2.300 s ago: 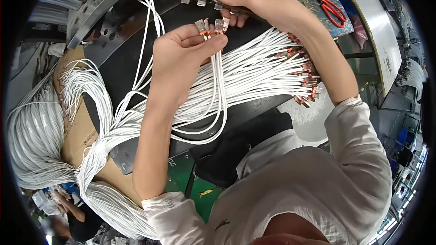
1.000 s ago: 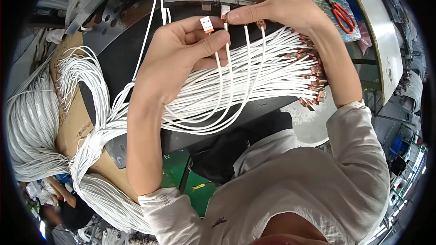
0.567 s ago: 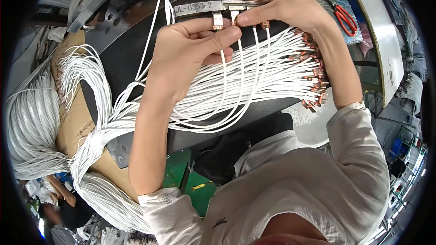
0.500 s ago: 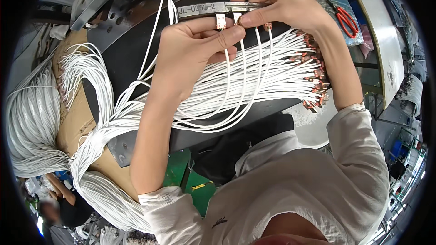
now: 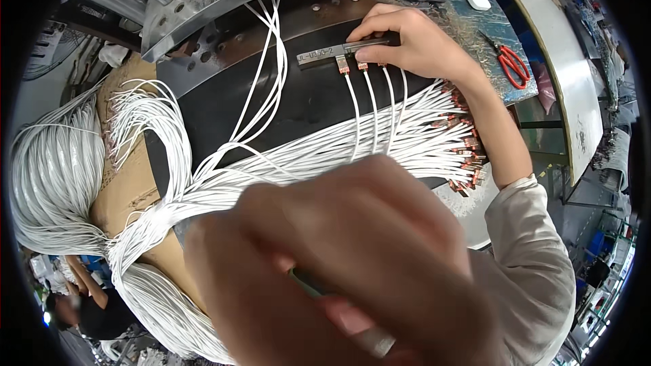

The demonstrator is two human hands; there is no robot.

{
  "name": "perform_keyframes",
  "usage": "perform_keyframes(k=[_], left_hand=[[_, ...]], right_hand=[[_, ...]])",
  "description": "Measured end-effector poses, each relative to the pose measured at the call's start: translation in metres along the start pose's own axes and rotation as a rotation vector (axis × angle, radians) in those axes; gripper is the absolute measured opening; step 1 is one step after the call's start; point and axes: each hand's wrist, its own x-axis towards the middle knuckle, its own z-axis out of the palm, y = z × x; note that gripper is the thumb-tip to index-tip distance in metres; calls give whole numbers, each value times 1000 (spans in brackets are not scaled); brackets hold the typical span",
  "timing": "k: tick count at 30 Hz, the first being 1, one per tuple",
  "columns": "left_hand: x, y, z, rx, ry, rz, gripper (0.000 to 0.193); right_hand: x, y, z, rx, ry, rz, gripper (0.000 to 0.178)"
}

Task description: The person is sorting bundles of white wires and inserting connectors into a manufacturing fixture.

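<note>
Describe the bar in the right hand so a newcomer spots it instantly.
Find the black work surface under the fanned bundle of white cables. Toward its far side, the right hand pinches the right part of a short grey metal bar. Unlike the large perforated steel plate farther off, it is small and slim, with cable plugs lined along its near edge.

Bright light, dim blurred foreground, bent edges.

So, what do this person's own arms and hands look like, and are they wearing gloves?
No gloves show. The right hand is bare, with a loose, pale greyish sleeve ending near the elbow. The left hand also looks bare, though blurred; its sleeve isn't visible.
</note>
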Motion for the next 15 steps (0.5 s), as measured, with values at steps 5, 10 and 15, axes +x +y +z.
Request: perform_keyframes(k=[5,10,15], left_hand=[[1,-12,29,-77,62,205,9],[-4,-16,45,-116,103,460,11],[-6,-22,-4,843,-85,344,17]], right_hand=[[0,1,-6,57,-32,50,26],[-2,-3,-6,59,-49,64,30],[5,-8,-5,50,-17,7,28]])
